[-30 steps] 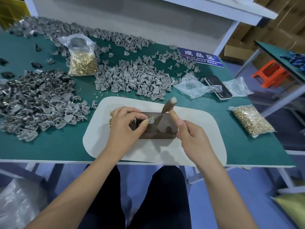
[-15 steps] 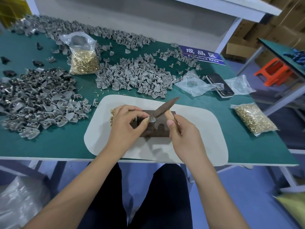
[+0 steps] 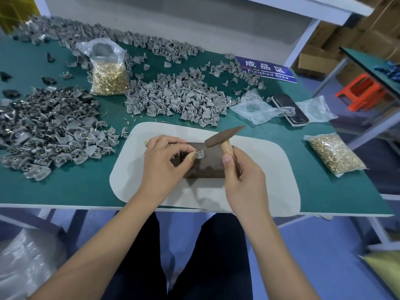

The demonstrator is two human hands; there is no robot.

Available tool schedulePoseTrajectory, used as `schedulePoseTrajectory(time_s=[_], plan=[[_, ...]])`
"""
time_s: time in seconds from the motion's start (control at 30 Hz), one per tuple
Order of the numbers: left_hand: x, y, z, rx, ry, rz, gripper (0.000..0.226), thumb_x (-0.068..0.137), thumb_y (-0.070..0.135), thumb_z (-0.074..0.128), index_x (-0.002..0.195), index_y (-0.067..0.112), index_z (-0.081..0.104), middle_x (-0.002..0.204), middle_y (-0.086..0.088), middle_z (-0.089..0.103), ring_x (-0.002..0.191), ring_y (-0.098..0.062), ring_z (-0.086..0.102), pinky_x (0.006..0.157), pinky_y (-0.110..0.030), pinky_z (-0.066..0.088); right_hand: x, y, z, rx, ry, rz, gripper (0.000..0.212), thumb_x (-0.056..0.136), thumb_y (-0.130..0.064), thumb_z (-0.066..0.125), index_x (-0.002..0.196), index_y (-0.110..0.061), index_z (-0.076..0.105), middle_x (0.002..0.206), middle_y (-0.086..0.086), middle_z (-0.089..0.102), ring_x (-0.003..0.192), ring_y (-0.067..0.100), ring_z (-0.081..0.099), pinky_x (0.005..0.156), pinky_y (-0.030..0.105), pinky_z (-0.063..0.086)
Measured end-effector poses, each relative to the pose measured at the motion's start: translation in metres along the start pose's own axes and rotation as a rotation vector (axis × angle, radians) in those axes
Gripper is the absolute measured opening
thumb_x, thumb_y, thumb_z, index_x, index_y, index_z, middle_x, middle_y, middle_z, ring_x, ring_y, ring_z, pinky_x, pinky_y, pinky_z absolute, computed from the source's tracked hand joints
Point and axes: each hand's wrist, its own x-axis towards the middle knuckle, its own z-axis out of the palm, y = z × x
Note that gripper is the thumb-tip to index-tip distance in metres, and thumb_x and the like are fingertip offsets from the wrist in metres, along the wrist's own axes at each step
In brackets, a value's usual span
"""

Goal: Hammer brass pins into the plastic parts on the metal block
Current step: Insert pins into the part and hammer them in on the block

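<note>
A dark metal block lies on a white mat at the table's front. A small grey plastic part sits on the block's top. My left hand pinches it with thumb and forefinger; a brass pin shows at the fingertips. My right hand grips the wooden handle of a small hammer. The rusty head hangs just above and right of the part, not touching it. A few loose brass pins lie behind my left hand.
Heaps of grey plastic parts lie at left and behind the mat. One bag of brass pins stands at the back, another lies right. A phone, clear bags and a blue sign sit far right.
The hammer head swung down toward the part half a second ago and is now raised a little off it. My left hand has stayed on the part.
</note>
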Motion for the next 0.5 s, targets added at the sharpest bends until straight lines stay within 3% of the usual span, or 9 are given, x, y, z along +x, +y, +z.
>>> schedulePoseTrajectory(time_s=[0.17, 0.3, 0.4, 0.5], plan=[[0.0007, 0.0009, -0.0017, 0.004, 0.007, 0.009, 0.008, 0.085, 0.025, 0.080, 0.093, 0.029, 0.080, 0.100, 0.010, 0.068, 0.112, -0.017, 0.050, 0.100, -0.038, 0.043, -0.0004, 0.0010, 0.0008, -0.029, -0.077, -0.019, 0.021, 0.106, -0.031, 0.050, 0.086, -0.029, 0.055, 0.064, -0.008, 0.047, 0.064, 0.015, 0.041, 0.060, 0.037, 0.038], [0.0013, 0.0004, -0.0016, 0.012, 0.001, 0.005, 0.009, 0.085, 0.026, 0.080, 0.093, 0.030, 0.080, 0.100, 0.011, 0.067, 0.111, -0.017, 0.050, 0.101, -0.039, 0.043, -0.0030, 0.0000, 0.0012, -0.026, 0.004, -0.008, 0.014, 0.106, -0.035, 0.049, 0.101, -0.029, 0.061, 0.068, -0.012, 0.054, 0.064, 0.014, 0.048, 0.058, 0.036, 0.041], [0.0006, 0.0003, -0.0012, 0.000, 0.000, -0.001, 0.008, 0.086, 0.028, 0.079, 0.093, 0.030, 0.080, 0.101, 0.010, 0.065, 0.112, -0.016, 0.049, 0.100, -0.041, 0.043, -0.0029, -0.0009, 0.0005, -0.090, -0.071, -0.043, 0.015, 0.106, -0.035, 0.050, 0.093, -0.032, 0.057, 0.065, -0.011, 0.052, 0.064, 0.015, 0.047, 0.059, 0.038, 0.042], [0.0000, -0.0003, -0.0008, -0.005, 0.000, -0.010, 0.008, 0.085, 0.028, 0.081, 0.093, 0.029, 0.080, 0.101, 0.007, 0.064, 0.112, -0.016, 0.049, 0.100, -0.042, 0.043, -0.0013, -0.0004, -0.0020, -0.099, 0.003, -0.040, 0.013, 0.106, -0.035, 0.049, 0.101, -0.030, 0.060, 0.062, -0.009, 0.048, 0.061, 0.016, 0.045, 0.059, 0.039, 0.043]])
